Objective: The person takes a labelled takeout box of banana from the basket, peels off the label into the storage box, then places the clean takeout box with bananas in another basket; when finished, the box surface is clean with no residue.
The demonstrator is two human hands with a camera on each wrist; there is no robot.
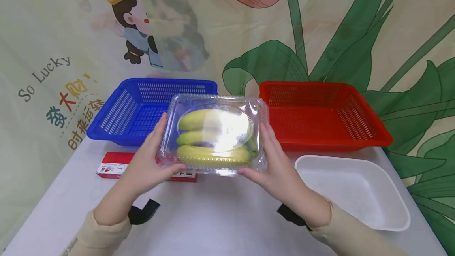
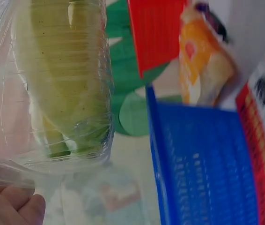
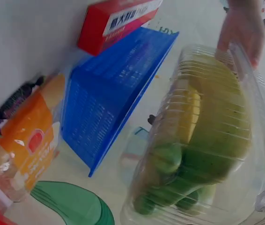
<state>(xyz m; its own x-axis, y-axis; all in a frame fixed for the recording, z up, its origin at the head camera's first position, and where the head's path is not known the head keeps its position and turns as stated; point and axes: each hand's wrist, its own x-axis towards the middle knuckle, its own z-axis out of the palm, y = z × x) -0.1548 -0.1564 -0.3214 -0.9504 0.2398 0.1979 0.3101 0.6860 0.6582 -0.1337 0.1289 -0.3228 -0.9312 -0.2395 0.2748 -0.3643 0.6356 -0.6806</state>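
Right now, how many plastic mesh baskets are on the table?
2. The blue basket sits at the back left, behind the left hand; the red basket sits at the back right, beyond the white tray. No others show, though the clamshell hides some table.

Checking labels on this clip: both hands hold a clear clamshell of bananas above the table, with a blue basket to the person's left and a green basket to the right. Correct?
Not quite: the head view shows the right-hand basket is red, not green. The rest stands.

A staged recording setup rather than a lived-in room: a white table (image 1: 213, 224) backed by a printed cartoon-and-tulip cloth backdrop (image 1: 320, 31), with a blue basket (image 1: 117, 117) and a red basket (image 1: 355, 129) across the middle.
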